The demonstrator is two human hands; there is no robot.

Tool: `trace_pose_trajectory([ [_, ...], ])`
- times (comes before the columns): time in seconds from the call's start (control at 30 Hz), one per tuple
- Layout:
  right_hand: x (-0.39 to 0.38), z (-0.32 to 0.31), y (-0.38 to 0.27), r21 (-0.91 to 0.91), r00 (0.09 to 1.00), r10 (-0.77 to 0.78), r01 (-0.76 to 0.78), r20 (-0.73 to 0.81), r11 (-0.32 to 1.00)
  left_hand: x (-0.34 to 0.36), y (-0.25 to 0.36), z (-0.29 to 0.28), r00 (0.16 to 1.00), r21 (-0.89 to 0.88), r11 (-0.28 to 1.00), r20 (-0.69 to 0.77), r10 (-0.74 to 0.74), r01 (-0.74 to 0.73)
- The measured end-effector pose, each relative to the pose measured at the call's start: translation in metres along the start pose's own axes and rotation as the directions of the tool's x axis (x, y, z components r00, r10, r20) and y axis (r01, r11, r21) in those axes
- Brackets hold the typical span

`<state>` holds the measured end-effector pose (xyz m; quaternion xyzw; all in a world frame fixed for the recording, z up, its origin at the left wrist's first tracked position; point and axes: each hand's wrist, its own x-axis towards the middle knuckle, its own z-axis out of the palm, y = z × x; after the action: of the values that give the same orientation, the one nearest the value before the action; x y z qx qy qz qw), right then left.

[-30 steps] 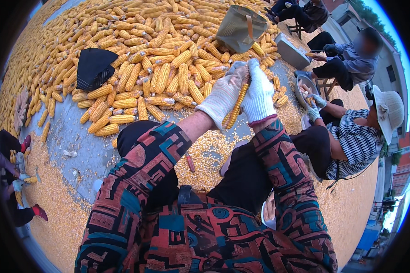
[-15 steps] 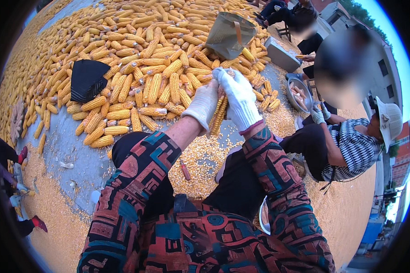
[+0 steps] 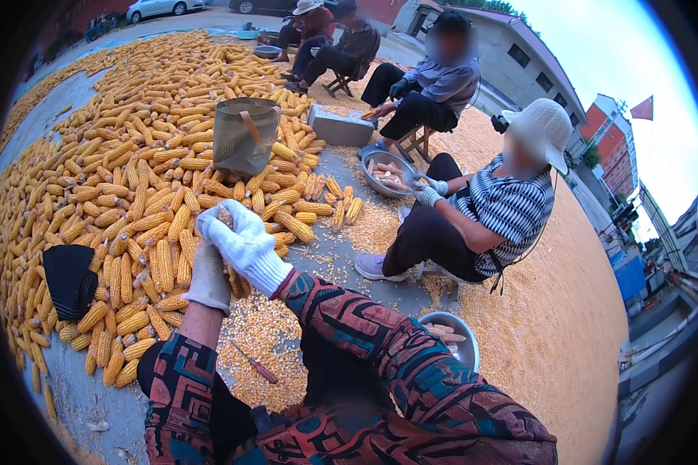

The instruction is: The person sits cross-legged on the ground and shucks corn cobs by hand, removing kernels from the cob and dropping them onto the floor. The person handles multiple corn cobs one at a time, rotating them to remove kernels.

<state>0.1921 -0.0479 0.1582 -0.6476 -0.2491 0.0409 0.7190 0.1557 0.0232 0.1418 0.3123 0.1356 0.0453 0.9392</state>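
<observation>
While the two gloved hands press together in front of the person's knees, an ear of corn (image 3: 239,286) sits between them, its yellow lower part showing below the gloves. The left hand (image 3: 210,277), in a greyish glove, has its grip clamped on the ear from the left. The right hand (image 3: 247,242), in a whiter glove with a dark red cuff, folds across from the other side, its grip also clamped on the ear; the gloves hide most of the corn and the exact place of each finger.

Beyond and left of the hands spreads a big pile of corn (image 3: 132,205), with a black cloth (image 3: 68,280) lying on its near left part and a grey-green bag (image 3: 240,151) standing on its right side. Loose kernels (image 3: 275,341) cover the ground below the hands, and a red-handled tool (image 3: 262,372) lies on them. Near the right forearm, a metal bowl (image 3: 473,353) holds pale cobs (image 3: 444,333).

To the right sits a co-worker in a striped top (image 3: 512,209) and pale hat, gloved hands beside a second bowl (image 3: 384,191) of cobs. A grey block (image 3: 340,127) lies farther back, close to the pile.
</observation>
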Motion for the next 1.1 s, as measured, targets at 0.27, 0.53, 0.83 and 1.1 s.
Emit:
trace_pose_trajectory([
  [0.27,0.025,-0.006,-0.010,0.293,0.988,0.110,-0.074,-0.109,0.953,0.017,-0.015,-0.023,0.956,0.432,0.860,0.225,0.186,-0.269],
  [0.53,-0.007,0.012,-0.035,-0.186,0.972,-0.066,0.110,0.227,0.976,0.062,-0.037,-0.107,0.962,-0.086,0.971,0.176,-0.206,0.224],
  [0.83,0.033,-0.024,-0.015,0.488,0.974,0.139,-0.035,-0.178,0.872,0.014,-0.016,-0.031,0.979,0.325,0.939,0.196,0.048,-0.111],
  [1.1,0.041,-0.018,-0.013,0.574,0.978,0.161,-0.056,-0.133,0.817,0.105,-0.027,-0.117,0.914,0.350,0.869,0.330,0.236,-0.351],
])
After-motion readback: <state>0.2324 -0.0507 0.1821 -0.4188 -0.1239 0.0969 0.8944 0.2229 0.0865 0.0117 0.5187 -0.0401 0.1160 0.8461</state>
